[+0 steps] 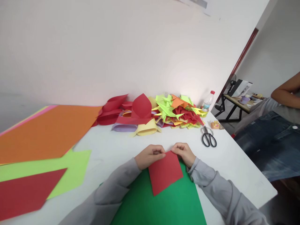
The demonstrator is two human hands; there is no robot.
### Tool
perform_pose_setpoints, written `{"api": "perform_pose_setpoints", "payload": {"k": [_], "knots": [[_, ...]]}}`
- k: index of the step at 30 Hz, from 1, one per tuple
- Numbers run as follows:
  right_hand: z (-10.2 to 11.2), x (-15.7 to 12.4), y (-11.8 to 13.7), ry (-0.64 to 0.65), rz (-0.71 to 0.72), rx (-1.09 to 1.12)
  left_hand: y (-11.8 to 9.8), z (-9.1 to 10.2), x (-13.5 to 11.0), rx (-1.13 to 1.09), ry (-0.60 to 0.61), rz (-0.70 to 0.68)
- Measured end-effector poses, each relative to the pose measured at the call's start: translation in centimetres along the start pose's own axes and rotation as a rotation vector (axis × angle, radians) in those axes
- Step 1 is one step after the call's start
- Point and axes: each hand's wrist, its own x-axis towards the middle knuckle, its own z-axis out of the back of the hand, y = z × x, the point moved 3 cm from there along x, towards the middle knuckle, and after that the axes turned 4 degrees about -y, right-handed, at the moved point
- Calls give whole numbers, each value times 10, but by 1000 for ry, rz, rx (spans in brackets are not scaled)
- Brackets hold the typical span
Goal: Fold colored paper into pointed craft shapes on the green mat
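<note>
A small red paper square (165,172) lies tilted on a large green sheet (164,203) at the table's near edge. My left hand (149,155) pinches the red paper's far left corner, fingers closed. My right hand (184,152) pinches the far right part of the same top edge, fingers closed too. Both grey sleeves reach in from below.
A heap of folded paper shapes (159,114) in red, yellow, green and orange lies by the wall. Black scissors (208,137) and a water bottle (208,101) are at the right. Large orange (47,131), light green and red sheets lie left. Another person (276,131) sits at right.
</note>
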Motion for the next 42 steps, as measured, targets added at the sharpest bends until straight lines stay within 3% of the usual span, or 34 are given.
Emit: {"api": "perform_pose_setpoints", "payload": {"k": [10, 16, 24, 32, 42], "knots": [[-11, -11, 5, 130, 52, -100, -10, -11, -2, 73, 57, -1], [-12, -14, 14, 114, 85, -104, -18, -13, -3, 79, 46, -43], [-19, -12, 11, 63, -1, 30, -16, -13, -3, 61, 33, -10], [9, 4, 13, -92, -16, 143, -13, -8, -3, 5, 18, 5], [22, 18, 3, -130, -39, 202, -5, -6, -1, 66, -24, -1]]}}
